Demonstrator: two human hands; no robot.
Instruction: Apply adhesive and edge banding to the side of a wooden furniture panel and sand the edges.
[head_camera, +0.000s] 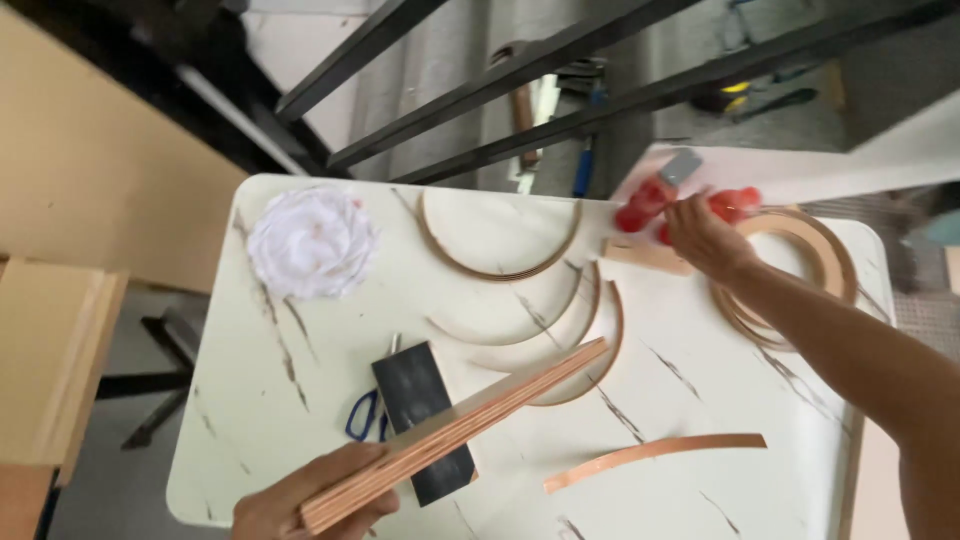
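Far left on the white marbled table (300, 400) lies a crumpled white cloth (312, 243), apart from everything else. At the near edge the left hand (315, 500) is closed around one end of a plywood strip (460, 430); the strip runs up and to the right, passing over a dark sanding block (420, 415), beside which blue scissor handles (362, 415) show. Held at one end only, the strip's free end could swing and, in my judgement, knock the curved veneer arcs (560, 330) lying mid-table, or push the block toward the edge. A loose veneer strip (655, 452) lies alone toward the near right. At the far right the right hand (705, 235) reaches to a red clamp (650, 203); the picture is blurred there, so the fingers appear curled on it, but whether they actually grip it I cannot tell. The clamp sits by a small wooden block (645, 255), next to a coiled veneer ring (800, 270) close to the table's right edge. The reaching forearm crosses over that ring and may drag it off. Dark metal railings (560, 90) stand beyond the table.
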